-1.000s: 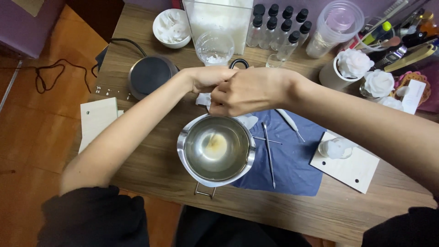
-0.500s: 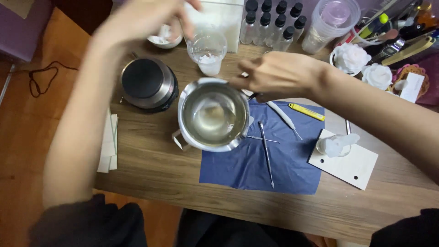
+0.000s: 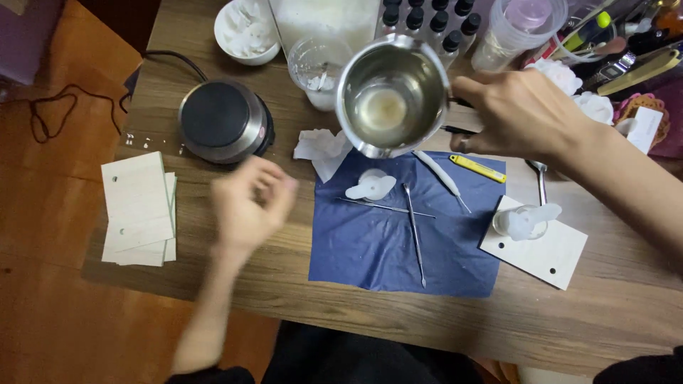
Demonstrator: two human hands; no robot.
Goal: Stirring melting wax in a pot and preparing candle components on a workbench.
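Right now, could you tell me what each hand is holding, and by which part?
The right hand holds the steel pot by its side handle; the left hand holds nothing.

Two hands are in view over a wooden table: a left hand and a right hand. On it are one steel melting pot, one round hot plate, one blue cloth, one white bowl, one clear cup, two thin metal tools, one yellow knife, and one crumpled tissue. Small dark-capped bottles stand in a cluster, partly hidden, at least six showing.
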